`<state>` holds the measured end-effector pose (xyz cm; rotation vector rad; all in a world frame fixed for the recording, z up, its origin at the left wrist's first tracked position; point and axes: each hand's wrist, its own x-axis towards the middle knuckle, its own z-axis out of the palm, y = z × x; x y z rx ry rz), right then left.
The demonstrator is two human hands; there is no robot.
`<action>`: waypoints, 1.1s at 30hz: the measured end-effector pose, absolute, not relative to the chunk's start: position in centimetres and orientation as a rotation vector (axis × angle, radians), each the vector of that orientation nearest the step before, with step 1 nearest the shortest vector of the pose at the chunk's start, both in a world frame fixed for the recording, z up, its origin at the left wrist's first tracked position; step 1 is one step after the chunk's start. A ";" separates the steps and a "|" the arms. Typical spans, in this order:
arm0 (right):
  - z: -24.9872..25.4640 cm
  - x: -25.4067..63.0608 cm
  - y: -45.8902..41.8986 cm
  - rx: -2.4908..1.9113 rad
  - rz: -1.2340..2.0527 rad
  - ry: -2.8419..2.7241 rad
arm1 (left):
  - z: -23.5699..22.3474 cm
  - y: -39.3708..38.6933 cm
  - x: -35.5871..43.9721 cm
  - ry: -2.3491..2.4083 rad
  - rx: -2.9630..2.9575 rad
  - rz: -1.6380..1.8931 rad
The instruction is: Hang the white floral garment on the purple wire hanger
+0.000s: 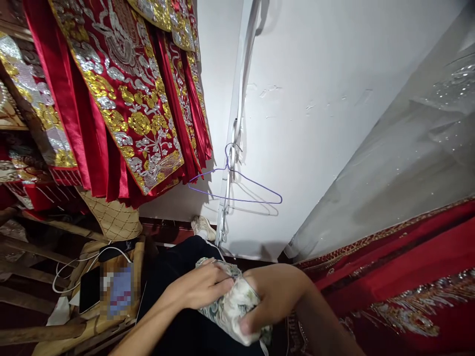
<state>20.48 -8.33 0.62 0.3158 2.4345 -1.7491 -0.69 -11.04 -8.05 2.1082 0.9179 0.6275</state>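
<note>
A bunched white cloth [232, 324] with a green pattern lies across my lap, on dark trousers [178, 282]. My left hand [204, 287] presses on its upper left part, with fingers curled against the fabric and thumb pointing right. My right hand [274, 294] grips the cloth from the right, its thumb low over the front and its other fingers partly hidden in the folds. Both hands are close together. What the cloth is, and whether anything lies inside it, I cannot make out.
A purple wire hanger [254, 201] hangs on a metal rack [239, 64] against the white wall [297, 128]. Red embroidered garments [122, 99] hang at left. A wooden chair [89, 336] holds a phone [90, 290] and white cable. Sheer fabric [393, 148] and red cloth [415, 257] fill the right.
</note>
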 end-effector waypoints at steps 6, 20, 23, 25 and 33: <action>6.2 23.6 -4.2 1.149 -1.421 2.952 | -8.4 -8.5 -6.8 1.255 1.756 0.921; -8.0 22.0 7.0 2.082 -1.349 3.119 | -7.7 -2.9 -12.4 1.981 2.035 0.729; -7.6 23.1 5.9 2.066 -1.340 3.103 | -7.2 -2.3 -12.2 2.178 2.058 0.555; -7.0 23.5 5.2 2.056 -1.339 3.089 | -5.9 -1.5 -12.3 2.252 2.048 0.541; -5.6 24.2 2.5 2.113 -1.169 3.098 | -3.6 2.2 -12.6 2.010 1.961 0.888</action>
